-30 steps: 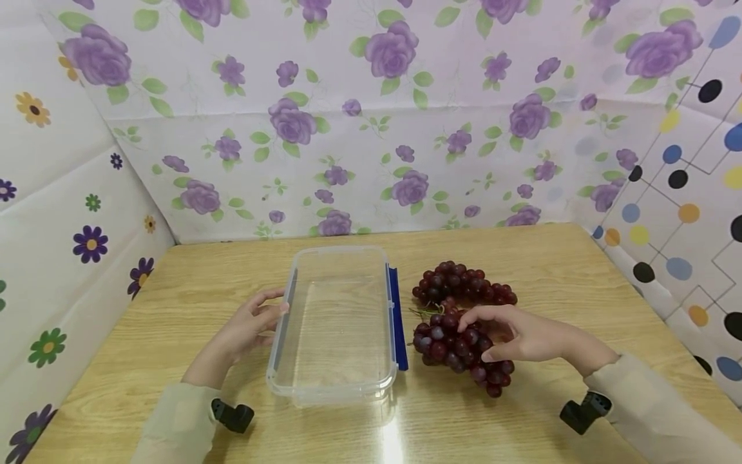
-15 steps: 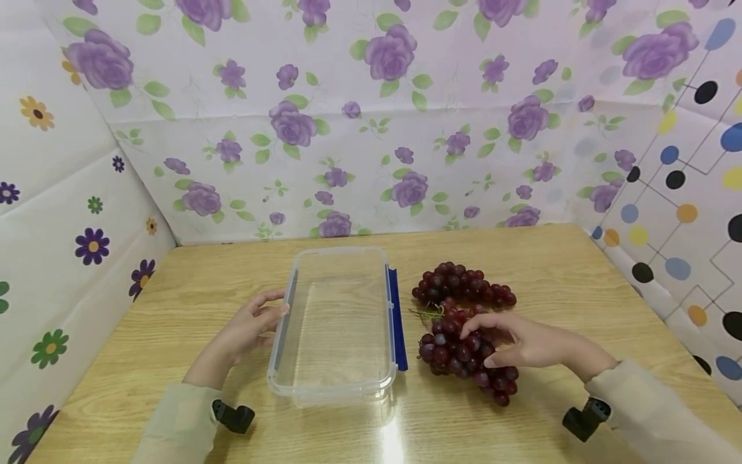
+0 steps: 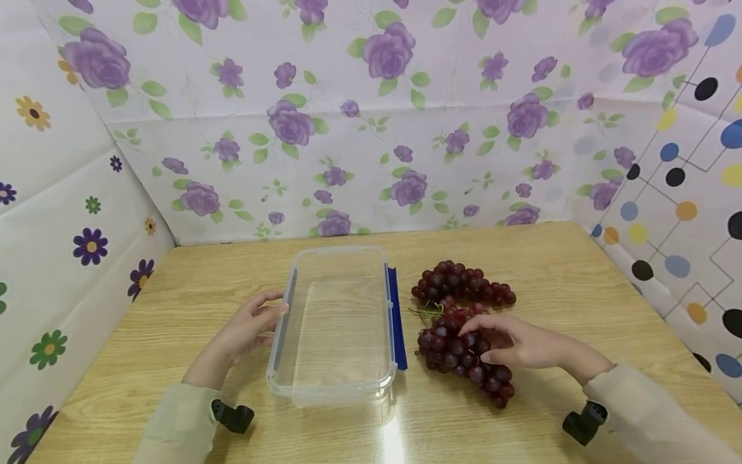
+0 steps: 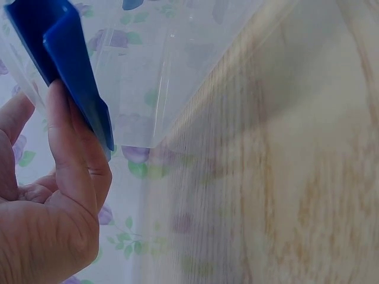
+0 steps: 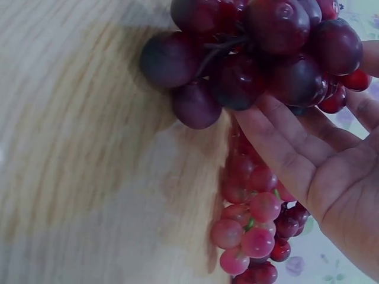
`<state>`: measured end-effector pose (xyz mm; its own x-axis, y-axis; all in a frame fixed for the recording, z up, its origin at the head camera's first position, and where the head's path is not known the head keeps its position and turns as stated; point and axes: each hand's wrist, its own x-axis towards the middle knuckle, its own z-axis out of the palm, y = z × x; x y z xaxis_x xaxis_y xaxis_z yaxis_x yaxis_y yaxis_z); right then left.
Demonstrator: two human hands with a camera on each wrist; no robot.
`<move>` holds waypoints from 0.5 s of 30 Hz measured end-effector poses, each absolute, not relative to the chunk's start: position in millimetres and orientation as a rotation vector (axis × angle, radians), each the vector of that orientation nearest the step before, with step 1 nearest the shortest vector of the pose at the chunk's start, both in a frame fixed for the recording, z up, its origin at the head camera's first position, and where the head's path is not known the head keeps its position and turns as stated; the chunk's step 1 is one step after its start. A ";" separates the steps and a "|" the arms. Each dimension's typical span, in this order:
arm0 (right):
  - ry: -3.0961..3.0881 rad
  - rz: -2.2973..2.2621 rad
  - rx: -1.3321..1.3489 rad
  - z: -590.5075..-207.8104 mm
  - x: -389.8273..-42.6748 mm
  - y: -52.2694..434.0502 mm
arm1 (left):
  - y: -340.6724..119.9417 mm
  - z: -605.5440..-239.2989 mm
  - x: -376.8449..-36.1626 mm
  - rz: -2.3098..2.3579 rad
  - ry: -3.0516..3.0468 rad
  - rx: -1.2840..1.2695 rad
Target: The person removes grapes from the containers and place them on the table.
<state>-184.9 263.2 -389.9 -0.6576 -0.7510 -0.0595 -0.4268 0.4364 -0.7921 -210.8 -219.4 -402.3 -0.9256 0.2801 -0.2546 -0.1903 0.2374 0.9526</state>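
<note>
From my remote seat I start at the left: my left hand (image 3: 246,327) rests against the left long side of the clear plastic container (image 3: 336,325), fingers nearly straight and pressed to its blue latch (image 4: 77,71) — bracing the box, I judge, so it doesn't slide on the wooden table (image 3: 191,283). The container lies open and empty in the middle of the table, with a second blue latch (image 3: 396,319) running down its right side.

Just right of that latch lies the near bunch of red grapes (image 3: 460,351), and my right hand (image 3: 516,341) is curled over it, fingers and thumb wrapped round the fruit. The wrist view shows the dark grapes cradled against the palm — a loose cupping grip, which should spare the berries. A second bunch of red grapes (image 3: 460,283) sits just behind it, untouched, close to the container's far right side.
</note>
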 end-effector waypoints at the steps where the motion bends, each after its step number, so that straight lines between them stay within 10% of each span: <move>1: 2.287 -1.099 -0.993 -391.0 -184.6 263.7 | -219.3 -402.2 -210.8 1.732 2.144 0.082; 15: 2.363 -1.132 -0.861 -402.9 -174.1 270.7 | -219.0 -401.6 -210.8 1.701 2.178 0.072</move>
<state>-174.1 270.7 -402.9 -0.7395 -0.6691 -0.0736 -0.3618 0.4874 -0.7947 -210.8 -219.0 -401.6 -0.9284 0.2661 -0.2592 -0.1870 0.2682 0.9450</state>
